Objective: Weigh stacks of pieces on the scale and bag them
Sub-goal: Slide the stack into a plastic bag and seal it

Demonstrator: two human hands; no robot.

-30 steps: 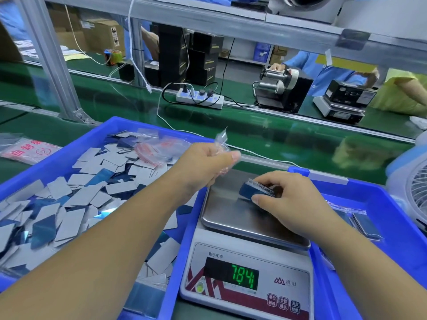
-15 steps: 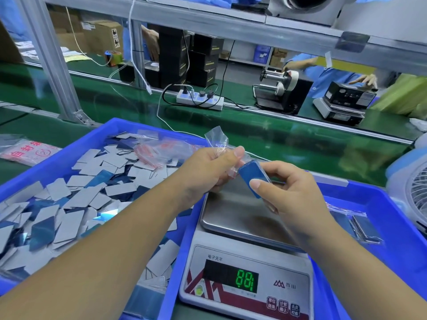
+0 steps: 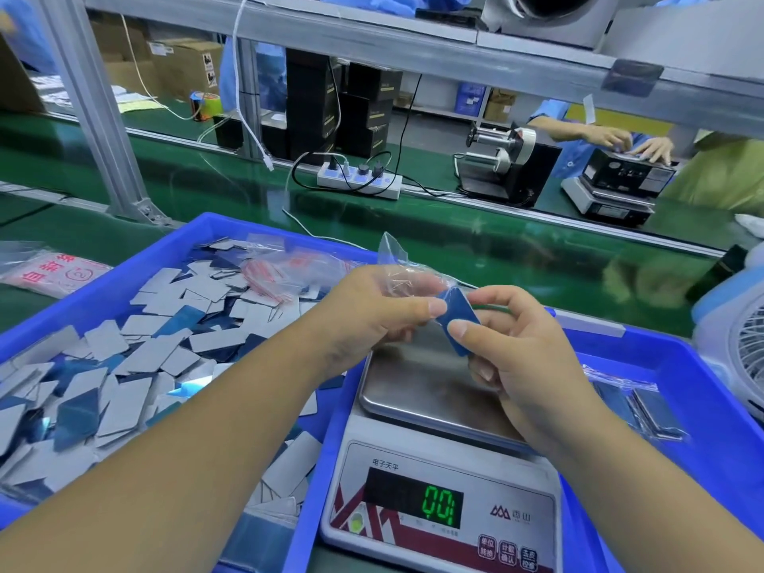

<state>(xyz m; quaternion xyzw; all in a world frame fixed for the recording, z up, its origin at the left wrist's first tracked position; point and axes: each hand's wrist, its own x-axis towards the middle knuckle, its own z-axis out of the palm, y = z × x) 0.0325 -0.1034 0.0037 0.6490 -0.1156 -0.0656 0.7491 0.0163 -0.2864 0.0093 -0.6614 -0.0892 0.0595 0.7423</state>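
Note:
My right hand pinches a small stack of blue pieces above the steel pan of the scale. My left hand holds a clear plastic bag right beside the stack, its mouth at the stack's upper end. The pan is bare and the green display shows zeros. A blue tray on the left holds several loose grey and blue pieces.
A second blue tray on the right holds bagged pieces. A white fan stands at the right edge. Beyond the trays runs a green conveyor belt with a power strip. A person works across the belt.
My right hand lifted the blue stack off the scale pan and brought it up to the bag in my left hand. The display dropped from 784 to zeros.

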